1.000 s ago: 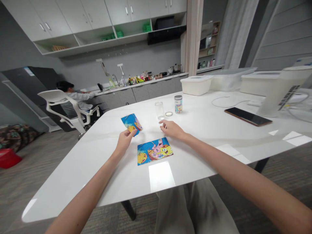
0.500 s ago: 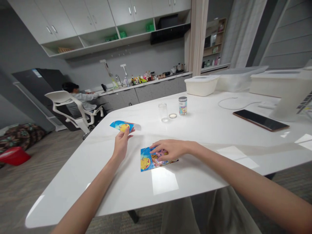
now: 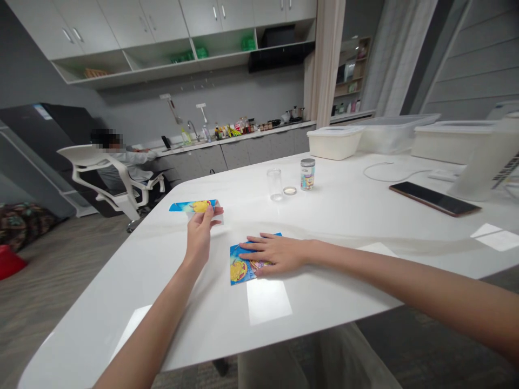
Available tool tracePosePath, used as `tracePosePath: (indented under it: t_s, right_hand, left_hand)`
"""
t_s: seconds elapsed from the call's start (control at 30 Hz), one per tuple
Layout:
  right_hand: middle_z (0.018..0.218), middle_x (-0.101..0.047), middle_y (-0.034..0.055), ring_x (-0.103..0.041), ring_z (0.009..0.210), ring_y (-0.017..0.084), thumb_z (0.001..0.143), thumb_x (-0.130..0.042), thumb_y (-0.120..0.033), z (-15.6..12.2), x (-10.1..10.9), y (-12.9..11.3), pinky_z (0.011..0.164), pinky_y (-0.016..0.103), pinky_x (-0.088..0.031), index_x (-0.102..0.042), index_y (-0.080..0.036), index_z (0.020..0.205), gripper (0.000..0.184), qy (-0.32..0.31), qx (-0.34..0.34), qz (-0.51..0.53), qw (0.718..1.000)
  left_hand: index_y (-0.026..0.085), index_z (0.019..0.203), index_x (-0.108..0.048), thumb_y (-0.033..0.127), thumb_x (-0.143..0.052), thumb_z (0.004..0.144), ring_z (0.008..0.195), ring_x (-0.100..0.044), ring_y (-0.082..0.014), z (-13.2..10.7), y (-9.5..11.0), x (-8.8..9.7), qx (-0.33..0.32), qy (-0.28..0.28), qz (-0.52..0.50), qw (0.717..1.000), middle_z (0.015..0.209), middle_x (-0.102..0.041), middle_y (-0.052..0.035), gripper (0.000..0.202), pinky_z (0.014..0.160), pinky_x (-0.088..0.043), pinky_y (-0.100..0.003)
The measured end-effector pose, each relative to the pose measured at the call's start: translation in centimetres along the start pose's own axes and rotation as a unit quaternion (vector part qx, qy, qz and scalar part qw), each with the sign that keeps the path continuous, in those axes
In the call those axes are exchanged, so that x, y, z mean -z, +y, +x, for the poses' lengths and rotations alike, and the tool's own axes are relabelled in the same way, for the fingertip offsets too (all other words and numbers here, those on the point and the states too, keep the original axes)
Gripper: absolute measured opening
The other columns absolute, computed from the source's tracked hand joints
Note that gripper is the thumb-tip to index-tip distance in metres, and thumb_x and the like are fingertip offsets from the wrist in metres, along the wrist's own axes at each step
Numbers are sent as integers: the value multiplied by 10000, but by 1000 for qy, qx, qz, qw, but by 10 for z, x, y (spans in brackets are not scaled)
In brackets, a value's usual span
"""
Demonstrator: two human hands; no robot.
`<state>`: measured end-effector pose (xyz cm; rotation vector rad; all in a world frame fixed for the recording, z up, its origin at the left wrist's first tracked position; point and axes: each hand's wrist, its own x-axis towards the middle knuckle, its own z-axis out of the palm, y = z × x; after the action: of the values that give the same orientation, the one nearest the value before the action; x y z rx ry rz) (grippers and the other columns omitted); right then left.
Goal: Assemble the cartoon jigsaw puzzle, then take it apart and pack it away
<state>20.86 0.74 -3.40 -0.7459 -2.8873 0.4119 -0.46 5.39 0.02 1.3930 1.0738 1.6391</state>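
Note:
My left hand [image 3: 199,232] pinches the edge of a curled printed sheet [image 3: 190,207], blue with a yellow figure, held just above the white table [image 3: 194,319]. Flat on a second blue, cartoon-printed sheet or card [image 3: 237,271] rests my right hand [image 3: 279,254], fingers spread, covering much of its picture. Beyond both hands stand a clear, uncapped jar [image 3: 275,185] and a cartoon-labelled jar with a grey lid [image 3: 307,175]. A round lid or ring [image 3: 290,190] lies between these jars.
A dark phone [image 3: 434,198] lies at the right, with a white cable [image 3: 399,175] behind it. White lidded boxes [image 3: 334,142] and a clear bin line the far right edge. A person [image 3: 132,162] sits on a white chair [image 3: 103,178] near the counter.
My right hand has flattened onto the lower sheet with its fingers spread. The sheet in my left hand has shifted slightly left and curls differently. The camera view has moved a little.

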Motion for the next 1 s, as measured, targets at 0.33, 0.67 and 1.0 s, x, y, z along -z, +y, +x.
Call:
tracePosePath:
  t_s: [0.33, 0.67, 1.0]
  right_hand:
    - [1568, -230, 61, -105, 1462, 314, 921, -412, -569, 98, -5, 22, 1170, 550, -94, -331, -239, 1480, 654, 3, -5, 42, 999]
    - [1583, -156, 101, -66, 1469, 300, 943, -396, -545, 132, 3, 19, 1166, 554, -64, -317, -213, 1482, 638, 20, 42, 78, 996]
    - [1442, -456, 114, -402, 1337, 252, 939, -452, -368, 47, 29, 36, 1127, 491, -257, -497, -207, 1291, 389, 241, -58, 87, 965]
  left_hand:
    - [201, 782, -632, 382, -670, 701, 1098, -589, -245, 8, 12, 7, -45, 53, -61, 996, 1008, -675, -52, 202, 754, -516, -292]
    - [230, 815, -635, 357, -648, 745, 1184, -544, -259, 15, 13, 25, -99, 78, -121, 985, 1077, -659, -37, 146, 802, -506, -313]
    - [213, 681, -642, 269, -600, 662, 1068, -594, -290, -6, 31, 13, 8, -93, -145, 985, 872, -675, -51, 72, 937, -499, -468]
